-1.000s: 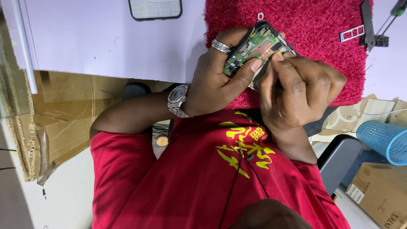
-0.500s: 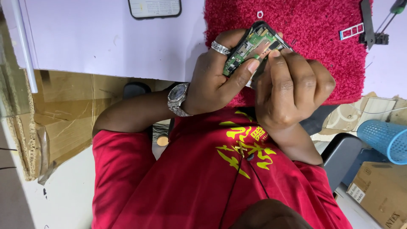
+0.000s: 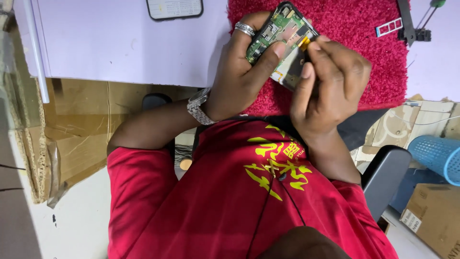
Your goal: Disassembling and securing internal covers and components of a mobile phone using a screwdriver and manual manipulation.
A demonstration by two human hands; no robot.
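At the far left of the pale lilac tabletop (image 3: pixel 120 43), a dark-framed phone with a light screen (image 3: pixel 175 8) lies flat near the back edge, well apart from your work. Moving right, your left hand (image 3: pixel 242 72), with a silver ring and a metal watch, is clamped around the opened phone body with its green circuit board exposed (image 3: pixel 280 33); your thumb presses across the board's lower edge, and the phone sits tilted above the red shaggy mat (image 3: pixel 364 52). Your right hand (image 3: pixel 330 79) is brought up against it, fingertips pinched at a small orange flex strip (image 3: pixel 304 43) on the phone's right side; I cannot tell whether they hold a tool. Further right, a small white tray frame (image 3: pixel 389 27) and a dark tool with a green handle (image 3: pixel 421 19) rest on the mat's edge.

The risk, as I judge it: a hard pull could tear that thin strip or its connector. Your thumb bearing on the bare board could stress components, and anything tiny dropped could vanish in the mat's pile.
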